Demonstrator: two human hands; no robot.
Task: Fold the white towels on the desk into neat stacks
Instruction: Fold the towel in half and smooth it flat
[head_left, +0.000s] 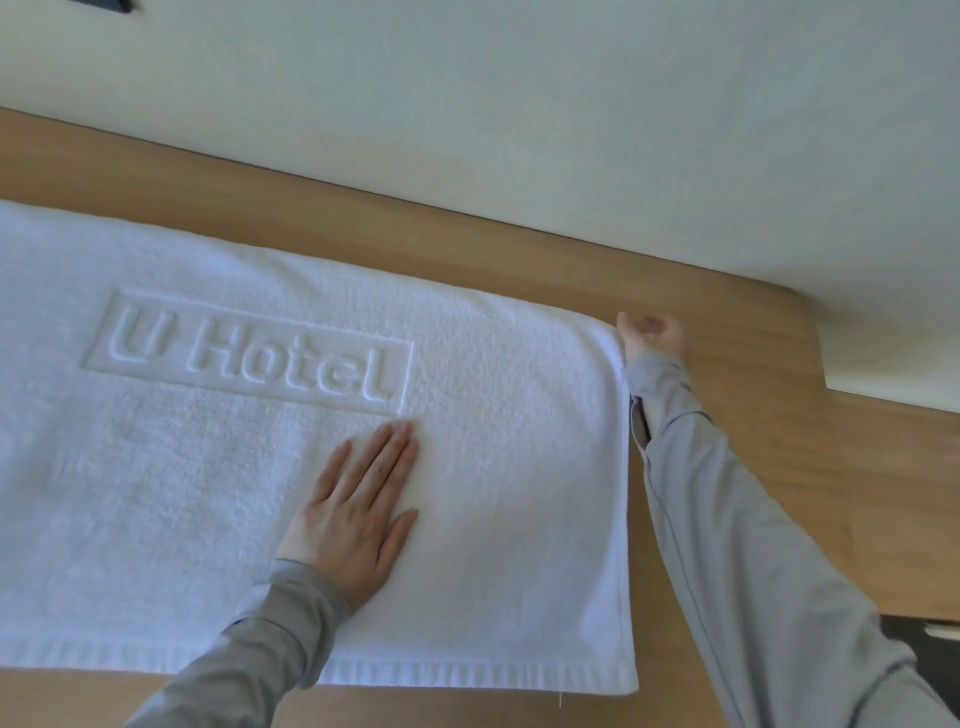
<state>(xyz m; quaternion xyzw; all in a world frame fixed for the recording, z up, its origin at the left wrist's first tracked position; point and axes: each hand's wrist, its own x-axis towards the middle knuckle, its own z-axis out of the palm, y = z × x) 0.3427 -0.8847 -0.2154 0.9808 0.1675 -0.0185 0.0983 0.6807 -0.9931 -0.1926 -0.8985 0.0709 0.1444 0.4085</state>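
While my left hand (358, 512) presses flat on the towel (493, 415), my right hand (649, 335), grip unclear, could tug its far corner askew.

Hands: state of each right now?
Left hand: open, flat on the towel.
Right hand: at the towel's far right corner; grip cannot be told.

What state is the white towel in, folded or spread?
Spread: the white towel lies flat on the desk, logo showing, left hand pressing it.
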